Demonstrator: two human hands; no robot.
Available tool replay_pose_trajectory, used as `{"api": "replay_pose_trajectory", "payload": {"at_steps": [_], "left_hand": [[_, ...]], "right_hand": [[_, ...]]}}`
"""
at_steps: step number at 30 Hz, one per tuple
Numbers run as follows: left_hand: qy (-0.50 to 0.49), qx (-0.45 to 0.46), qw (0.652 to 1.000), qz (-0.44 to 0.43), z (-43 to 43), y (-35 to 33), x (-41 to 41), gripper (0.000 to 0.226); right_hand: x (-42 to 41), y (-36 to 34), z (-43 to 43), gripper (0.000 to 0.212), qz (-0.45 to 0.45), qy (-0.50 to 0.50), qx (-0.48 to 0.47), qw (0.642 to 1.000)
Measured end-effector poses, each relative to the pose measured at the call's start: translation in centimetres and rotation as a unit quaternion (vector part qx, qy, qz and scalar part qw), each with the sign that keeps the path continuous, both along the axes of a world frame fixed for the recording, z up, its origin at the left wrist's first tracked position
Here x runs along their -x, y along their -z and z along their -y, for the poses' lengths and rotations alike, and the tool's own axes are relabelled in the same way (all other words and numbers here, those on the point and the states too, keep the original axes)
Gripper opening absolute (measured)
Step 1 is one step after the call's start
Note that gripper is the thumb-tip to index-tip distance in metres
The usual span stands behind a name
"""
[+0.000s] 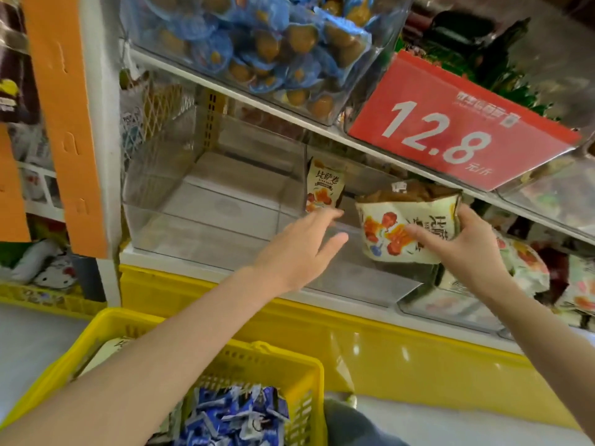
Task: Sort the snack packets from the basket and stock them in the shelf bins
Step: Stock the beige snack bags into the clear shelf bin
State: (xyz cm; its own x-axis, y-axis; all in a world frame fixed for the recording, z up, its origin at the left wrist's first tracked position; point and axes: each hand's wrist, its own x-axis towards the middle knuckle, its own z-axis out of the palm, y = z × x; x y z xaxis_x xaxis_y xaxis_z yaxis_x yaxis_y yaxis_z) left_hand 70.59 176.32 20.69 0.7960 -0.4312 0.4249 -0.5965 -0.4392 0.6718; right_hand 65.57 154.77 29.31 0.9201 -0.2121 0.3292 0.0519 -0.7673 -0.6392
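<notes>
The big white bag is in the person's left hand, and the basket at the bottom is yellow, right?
Not quite. The head view shows the right hand gripping the big white bag; the left hand is open and holds nothing. The basket at the bottom is yellow, as you said.

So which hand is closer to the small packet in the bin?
Left. The left hand is just below the small packet, almost touching it; the right hand is farther right, holding the big bag.

Head cam, wide-angle, facing shelf [225, 89], close
</notes>
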Motion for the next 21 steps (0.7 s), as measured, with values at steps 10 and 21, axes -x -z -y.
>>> {"api": "replay_pose_trajectory", "payload": {"at_steps": [10, 21], "left_hand": [[-0.060, -0.141, 0.969, 0.195, 2.4, 5.0, -1.2, 0.032], [-0.104, -0.121, 0.955, 0.248, 3.0, 6.0, -1.3, 0.024]], "right_hand": [[-13.8, 7.5, 3.5, 0.065, -0.124, 0.124, 0.358, 0.917], [-22.5, 8.0, 4.4, 0.060, -0.086, 0.026, 0.379, 0.921]]}}
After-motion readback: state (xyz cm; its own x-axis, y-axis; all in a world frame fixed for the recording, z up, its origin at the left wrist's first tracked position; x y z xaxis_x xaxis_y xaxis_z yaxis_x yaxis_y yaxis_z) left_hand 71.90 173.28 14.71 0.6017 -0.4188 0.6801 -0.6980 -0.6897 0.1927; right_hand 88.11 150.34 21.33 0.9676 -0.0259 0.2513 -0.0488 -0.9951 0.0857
